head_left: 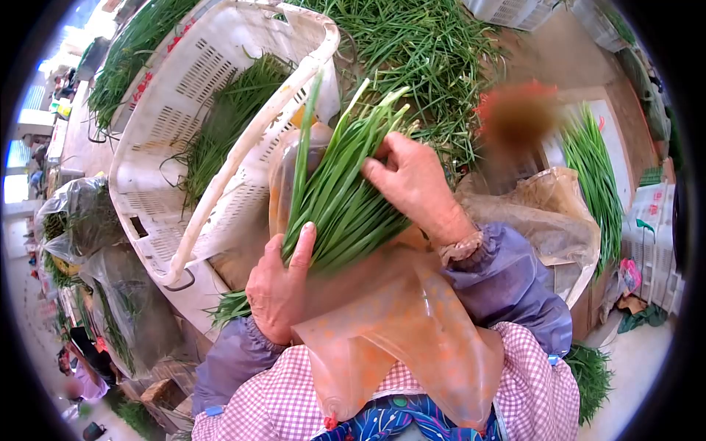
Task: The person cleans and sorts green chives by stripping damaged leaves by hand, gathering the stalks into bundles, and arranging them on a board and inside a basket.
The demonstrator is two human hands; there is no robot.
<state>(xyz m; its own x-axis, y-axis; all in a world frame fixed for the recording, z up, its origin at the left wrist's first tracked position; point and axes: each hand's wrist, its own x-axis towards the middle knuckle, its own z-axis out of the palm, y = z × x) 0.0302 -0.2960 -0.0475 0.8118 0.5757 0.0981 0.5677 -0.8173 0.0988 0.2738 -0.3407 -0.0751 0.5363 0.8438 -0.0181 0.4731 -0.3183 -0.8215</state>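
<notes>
A bunch of garlic chives (346,191) lies slanted in front of me, its pale cut ends pointing up and away. My left hand (279,290) grips its lower left side, one finger laid along the leaves. Closed on the stalks at the upper right, my right hand (415,180) has its thumb and fingertips pressed together. One separate stalk (301,162) sticks out on the bunch's left edge. Under my forearms spreads a clear orange-patterned plastic apron (397,316), over checked cloth. The bunch's lower leaf ends are partly hidden.
A white plastic basket (158,173) holding loose chives (235,121) stands at the left. Behind the bunch lies a heap of chives (426,51). At the right are a plastic sheet (548,213) and another bunch (592,176). Filled plastic bags (81,220) stand farther left.
</notes>
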